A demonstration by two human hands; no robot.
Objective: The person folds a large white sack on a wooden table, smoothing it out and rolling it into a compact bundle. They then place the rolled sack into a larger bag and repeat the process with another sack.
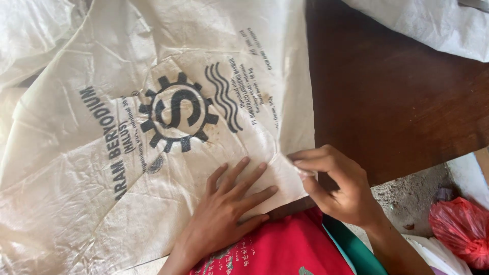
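Crumpled off-white woven plastic sack [153, 117] with dark printing lies spread over dark brown wooden table [397, 102]. Left hand [224, 214] flat on sack, fingers splayed apart. Right hand [336, 186] pinches sack's near corner, thumb and fingertips together on fabric.

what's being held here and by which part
The right hand pinches the white woven sack at its near corner edge. The left hand only presses flat on the sack, gripping nothing.
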